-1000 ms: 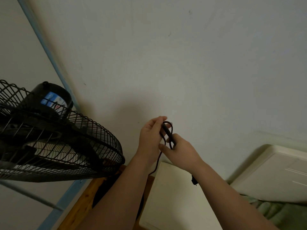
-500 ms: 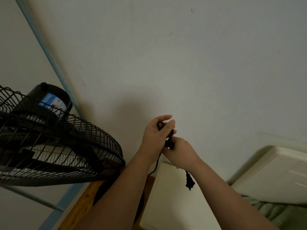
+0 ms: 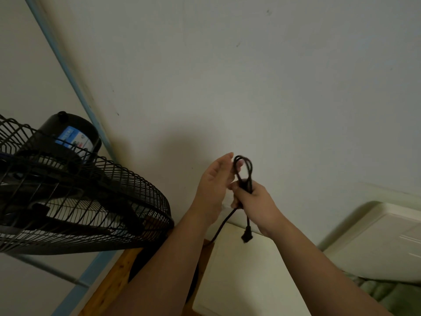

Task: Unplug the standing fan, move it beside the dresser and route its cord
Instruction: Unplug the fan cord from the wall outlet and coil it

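The black standing fan fills the left side, its wire cage facing up and the motor housing with a blue label behind it. My right hand grips the fan's black cord, folded into a loop that sticks up above the fist. The plug dangles below that hand, free of any socket. One strand of cord runs down and left toward the fan's base. My left hand is beside the loop with its fingers straight, holding nothing.
A pale wall stands straight ahead, with a blue corner strip at the left. A cream dresser top lies under my arms. A cream panel and green fabric sit at the right. Wooden floor shows below the fan.
My left hand has let go of the cord and opened beside it. The loop now stands up from my right fist, and the plug hangs lower in plain view.
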### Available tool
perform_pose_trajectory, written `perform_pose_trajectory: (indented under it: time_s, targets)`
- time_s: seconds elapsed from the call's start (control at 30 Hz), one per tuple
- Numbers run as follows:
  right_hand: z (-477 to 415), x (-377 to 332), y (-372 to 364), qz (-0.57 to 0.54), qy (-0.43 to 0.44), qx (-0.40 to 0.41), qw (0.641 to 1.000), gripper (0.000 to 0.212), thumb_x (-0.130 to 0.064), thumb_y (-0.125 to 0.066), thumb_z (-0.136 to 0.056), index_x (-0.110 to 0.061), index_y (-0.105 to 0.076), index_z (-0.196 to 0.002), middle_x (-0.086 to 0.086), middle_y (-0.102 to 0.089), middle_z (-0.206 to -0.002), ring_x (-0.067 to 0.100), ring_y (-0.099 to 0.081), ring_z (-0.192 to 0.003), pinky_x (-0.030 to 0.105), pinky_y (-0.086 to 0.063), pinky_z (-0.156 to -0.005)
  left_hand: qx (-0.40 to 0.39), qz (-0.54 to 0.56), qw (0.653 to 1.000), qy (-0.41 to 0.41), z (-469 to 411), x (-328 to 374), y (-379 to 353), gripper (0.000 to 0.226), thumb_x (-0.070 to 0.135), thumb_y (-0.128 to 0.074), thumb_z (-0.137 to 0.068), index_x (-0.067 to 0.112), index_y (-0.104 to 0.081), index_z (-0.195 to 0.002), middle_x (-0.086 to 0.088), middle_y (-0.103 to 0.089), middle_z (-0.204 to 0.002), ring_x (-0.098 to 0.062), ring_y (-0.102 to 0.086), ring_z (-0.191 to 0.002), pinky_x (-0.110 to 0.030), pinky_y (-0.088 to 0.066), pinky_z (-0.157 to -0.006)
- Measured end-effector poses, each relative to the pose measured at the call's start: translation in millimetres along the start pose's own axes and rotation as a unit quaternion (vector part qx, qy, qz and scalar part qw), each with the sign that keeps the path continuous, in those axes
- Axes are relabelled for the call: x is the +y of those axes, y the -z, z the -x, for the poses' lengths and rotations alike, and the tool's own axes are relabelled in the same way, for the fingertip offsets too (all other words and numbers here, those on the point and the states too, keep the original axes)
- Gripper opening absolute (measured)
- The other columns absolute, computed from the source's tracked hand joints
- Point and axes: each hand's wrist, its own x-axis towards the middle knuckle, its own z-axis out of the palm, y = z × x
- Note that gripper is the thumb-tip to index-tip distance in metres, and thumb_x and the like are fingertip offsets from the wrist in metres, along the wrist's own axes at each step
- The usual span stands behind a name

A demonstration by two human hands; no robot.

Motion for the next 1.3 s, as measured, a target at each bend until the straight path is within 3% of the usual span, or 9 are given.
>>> perform_pose_trajectory:
  time_s: [0.17, 0.3, 0.43, 0.57, 0.67, 0.87, 1.03, 1.2, 1.3]
  targets:
    - [-8.7, -14.8, 20.8, -0.205, -0.005, 0.030, 0.978, 0.019, -0.006, -0.049, -0.100, -0.008, -0.065, -0.109, 0.000, -0.050, -0.060, 0.018, -0.052, -0.057, 0.041, -0.056, -0.072, -0.027, -0.219, 0.966, 0.134, 7.5, -24.1, 21.1, 0.021, 0.042, -0.055, -0.098, 0.033, -0.071, -0.108, 0.014, -0.075, -0.106, -0.003, -0.066, -0.105, -0.039, -0.041, -0.107]
    - [-15.3, -29.4, 40.3, -0.302, 0.018, 0.048, 0.952, 0.021, -0.006, -0.048, -0.100, -0.012, -0.065, -0.110, -0.001, -0.047, -0.059, 0.015, -0.051, -0.053, 0.040, -0.059, -0.071, -0.144, -0.298, 0.927, 0.175, 24.8, -40.4, 35.5, 0.032, 0.043, -0.055, -0.096, 0.020, -0.075, -0.105, 0.005, -0.075, -0.107, -0.005, -0.066, -0.106, -0.023, -0.044, -0.093]
    - [-20.5, -34.0, 56.6, -0.320, 0.032, 0.077, 0.944, 0.022, -0.005, -0.047, -0.099, -0.014, -0.064, -0.109, -0.002, -0.047, -0.058, 0.014, -0.048, -0.051, 0.034, -0.055, -0.060, -0.114, -0.384, 0.903, 0.157, 31.1, -49.4, 51.7, 0.025, 0.039, -0.056, -0.098, 0.024, -0.072, -0.085, 0.006, -0.072, -0.099, 0.001, -0.062, -0.094, -0.016, -0.041, -0.076]
    - [-22.0, -25.5, 65.8, -0.235, 0.041, 0.115, 0.964, 0.025, -0.005, -0.047, -0.097, -0.015, -0.065, -0.112, -0.004, -0.043, -0.058, 0.013, -0.041, -0.050, 0.031, -0.042, -0.054, 0.001, -0.319, 0.942, 0.106, 24.0, -49.0, 60.1, 0.027, 0.033, -0.063, -0.096, 0.027, -0.066, -0.069, 0.020, -0.064, -0.066, 0.008, -0.055, -0.063, -0.006, -0.039, -0.059]
    - [-20.5, -16.4, 58.6, -0.101, 0.048, 0.120, 0.986, 0.025, -0.009, -0.051, -0.097, -0.022, -0.070, -0.107, -0.008, -0.045, -0.054, 0.012, -0.043, -0.050, 0.031, -0.044, -0.057, 0.070, -0.261, 0.962, 0.047, 15.1, -44.6, 59.8, 0.024, 0.029, -0.066, -0.095, 0.025, -0.068, -0.071, 0.017, -0.058, -0.060, 0.003, -0.049, -0.055, -0.007, -0.039, -0.054]
    - [-18.5, 5.9, 31.3, 0.071, 0.041, 0.052, 0.995, 0.025, -0.013, -0.058, -0.092, -0.033, -0.068, -0.103, -0.009, -0.052, -0.058, 0.007, -0.045, -0.048, 0.015, -0.040, -0.046, 0.155, -0.182, 0.971, 0.009, 7.3, -40.4, 52.5, 0.013, 0.027, -0.066, -0.096, 0.023, -0.070, -0.083, 0.015, -0.070, -0.073, 0.009, -0.062, -0.069, -0.003, -0.044, -0.060]
    - [-17.9, 19.6, 2.8, 0.149, 0.047, -0.043, 0.987, 0.032, -0.011, -0.065, -0.084, -0.030, -0.059, -0.108, -0.008, -0.061, -0.091, -0.012, -0.055, -0.059, 0.005, -0.041, -0.051, 0.205, -0.163, 0.965, 0.004, 8.3, -39.3, 41.1, 0.012, 0.026, -0.062, -0.098, 0.022, -0.069, -0.089, 0.008, -0.073, -0.090, 0.011, -0.063, -0.075, -0.002, -0.043, -0.062]
    - [-19.1, 27.4, -30.3, 0.164, 0.048, -0.080, 0.982, 0.046, -0.018, -0.078, -0.077, -0.030, -0.052, -0.113, -0.018, -0.058, -0.098, -0.008, -0.057, -0.080, 0.005, -0.042, -0.056, 0.257, -0.148, 0.955, 0.002, 11.1, -36.8, 33.7, 0.012, 0.025, -0.061, -0.099, 0.024, -0.065, -0.088, 0.005, -0.070, -0.090, -0.003, -0.064, -0.081, -0.013, -0.046, -0.066]
    - [-21.9, 27.9, -46.4, 0.157, 0.057, -0.084, 0.982, 0.049, -0.013, -0.077, -0.078, -0.023, -0.053, -0.120, -0.015, -0.059, -0.100, 0.002, -0.060, -0.087, 0.010, -0.042, -0.062, 0.277, -0.162, 0.947, -0.009, 15.9, -35.3, 32.0, 0.012, 0.026, -0.058, -0.100, 0.025, -0.061, -0.089, 0.008, -0.067, -0.089, 0.002, -0.064, -0.077, -0.007, -0.046, -0.062]
